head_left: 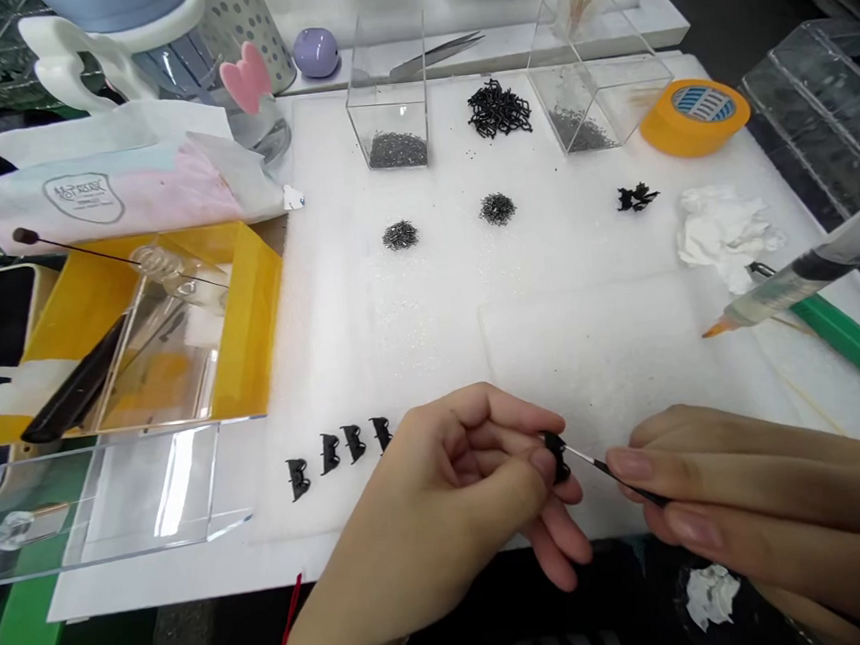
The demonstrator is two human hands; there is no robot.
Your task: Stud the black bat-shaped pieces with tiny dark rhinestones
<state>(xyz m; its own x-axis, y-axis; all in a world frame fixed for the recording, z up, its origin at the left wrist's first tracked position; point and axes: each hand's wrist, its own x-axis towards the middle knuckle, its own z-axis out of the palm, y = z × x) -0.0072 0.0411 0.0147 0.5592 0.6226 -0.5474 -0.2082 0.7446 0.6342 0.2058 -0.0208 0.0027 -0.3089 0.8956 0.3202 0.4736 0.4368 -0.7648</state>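
My left hand [482, 489] pinches a small black part [557, 455] between thumb and index finger, near the front of the white mat. From the right, my right hand [746, 496] holds a thin dark tool [629, 485], its light tip at the black part. Left of my left hand stands a row of several similar black parts [330, 453], the rightmost partly behind the hand. Farther back on the mat lie two small piles of tiny dark pieces [400, 235] and a little heap of black bits [637, 197].
Clear boxes [387, 115] with dark grains and an orange tape roll [695, 117] stand at the back. An orange-tipped syringe [795, 281] and a green-handled tool [854, 346] are at right. A yellow tray [267, 307] and a clear lid [166, 496] sit at left.
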